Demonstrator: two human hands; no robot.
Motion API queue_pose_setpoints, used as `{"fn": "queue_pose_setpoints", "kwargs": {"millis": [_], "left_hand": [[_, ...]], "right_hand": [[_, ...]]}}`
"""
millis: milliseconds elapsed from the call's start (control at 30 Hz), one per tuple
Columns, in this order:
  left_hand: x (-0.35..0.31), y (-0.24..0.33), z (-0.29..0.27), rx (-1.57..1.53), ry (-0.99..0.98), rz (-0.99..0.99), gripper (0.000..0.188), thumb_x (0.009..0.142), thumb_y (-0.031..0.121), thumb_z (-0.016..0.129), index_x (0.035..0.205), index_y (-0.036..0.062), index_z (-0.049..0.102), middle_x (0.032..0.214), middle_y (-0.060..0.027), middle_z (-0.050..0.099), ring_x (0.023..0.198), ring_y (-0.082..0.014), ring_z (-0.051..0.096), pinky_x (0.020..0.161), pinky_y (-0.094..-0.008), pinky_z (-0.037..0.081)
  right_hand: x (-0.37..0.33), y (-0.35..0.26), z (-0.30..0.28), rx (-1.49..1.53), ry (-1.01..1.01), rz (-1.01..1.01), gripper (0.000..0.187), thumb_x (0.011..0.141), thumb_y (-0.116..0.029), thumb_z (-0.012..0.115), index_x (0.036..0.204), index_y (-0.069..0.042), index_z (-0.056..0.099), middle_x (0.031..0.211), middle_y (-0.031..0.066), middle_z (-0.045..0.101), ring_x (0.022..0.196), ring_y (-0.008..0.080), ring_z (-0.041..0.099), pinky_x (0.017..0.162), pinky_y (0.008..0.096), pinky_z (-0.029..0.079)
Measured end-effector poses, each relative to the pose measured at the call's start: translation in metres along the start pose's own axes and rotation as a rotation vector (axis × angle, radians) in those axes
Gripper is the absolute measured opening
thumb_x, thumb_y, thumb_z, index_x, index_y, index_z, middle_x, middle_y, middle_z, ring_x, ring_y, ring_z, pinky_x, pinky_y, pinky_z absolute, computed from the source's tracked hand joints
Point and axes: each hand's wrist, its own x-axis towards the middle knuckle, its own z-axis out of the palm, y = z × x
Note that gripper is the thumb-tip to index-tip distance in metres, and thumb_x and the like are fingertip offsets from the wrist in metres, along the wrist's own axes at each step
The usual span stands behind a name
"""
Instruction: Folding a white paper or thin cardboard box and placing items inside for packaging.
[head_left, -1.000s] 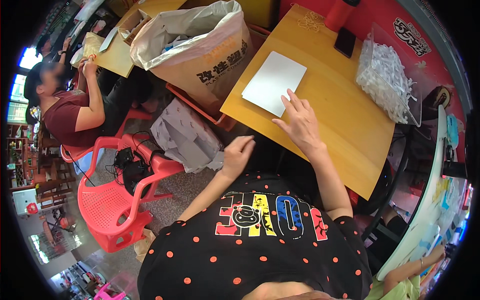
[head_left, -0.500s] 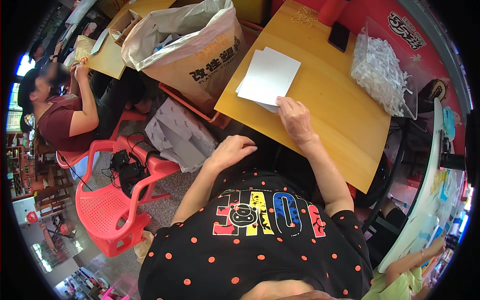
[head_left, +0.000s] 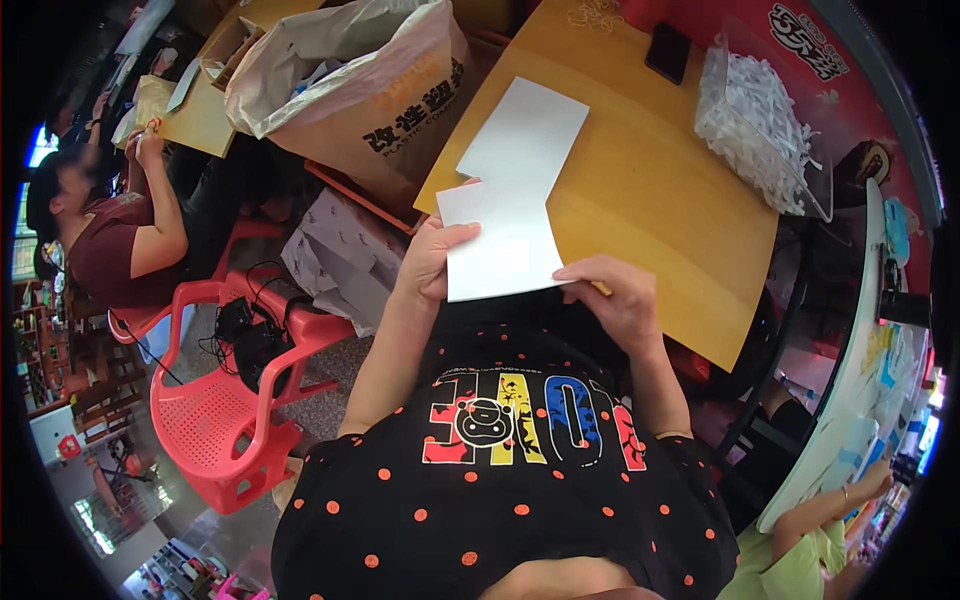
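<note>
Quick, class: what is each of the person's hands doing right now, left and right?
Left hand: closed on the left edge of the white sheet, thumb on top.
Right hand: fingers rest on the sheet's lower right corner; a full grip cannot be told.

There is one view only, from a camera worn on the person's head, looking steeply down over the black dotted shirt (head_left: 500, 480) to the wooden table (head_left: 660, 190) just ahead. The fisheye lens bends the table's edges and darkens the rim. The table sits close, filling the upper middle; left of it lies a red plastic chair (head_left: 230, 420), and farther left another person sits. Right of the table, a white counter edge (head_left: 850, 400) curves away.
</note>
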Motion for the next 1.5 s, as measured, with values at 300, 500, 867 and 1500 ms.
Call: {"fn": "queue_pose_setpoints", "kwargs": {"millis": [300,500,867,1500], "left_hand": [[-0.025,-0.006,0.025,1.062,-0.320,0.576,0.029,0.072,-0.012,0.060,0.096,0.0017,0.071,0.128,-0.0188,0.056,0.119,-0.0283,0.054,0.099,-0.0345,0.044],[-0.031,-0.003,0.038,1.453,-0.501,0.790,0.030,0.067,-0.011,0.061,0.094,-0.0015,0.069,0.131,-0.0201,0.052,0.124,-0.0342,0.049,0.101,-0.0348,0.042],[-0.050,0.001,0.033,0.238,0.103,-0.108,0.022,0.091,0.006,0.059,0.107,-0.0088,0.060,0.096,-0.0164,0.066,0.061,-0.0186,0.068,0.036,-0.0178,0.042],[-0.039,-0.034,0.039,0.460,0.076,0.135,0.024,0.092,0.005,0.056,0.113,-0.0068,0.060,0.105,-0.0191,0.065,0.092,-0.0261,0.068,0.076,-0.0311,0.058]], "right_hand": [[0.014,0.046,-0.002,0.683,0.167,0.324,0.010,0.085,-0.011,0.067,0.085,-0.001,0.070,0.102,0.0080,0.065,0.096,0.0126,0.055,0.088,0.0275,0.041],[0.017,0.068,0.008,0.761,0.122,0.382,0.013,0.085,-0.011,0.068,0.088,0.002,0.069,0.088,0.0042,0.068,0.082,0.0100,0.059,0.080,0.0253,0.046],[0.017,0.043,-0.008,0.347,0.265,-0.003,0.006,0.082,0.001,0.069,0.087,0.004,0.069,0.087,0.0082,0.067,0.078,0.0109,0.059,0.068,0.0213,0.046],[0.019,0.050,0.012,0.700,0.392,0.215,0.007,0.078,0.004,0.071,0.080,0.002,0.064,0.085,0.0116,0.068,0.077,0.0122,0.063,0.073,0.0243,0.051]]}}
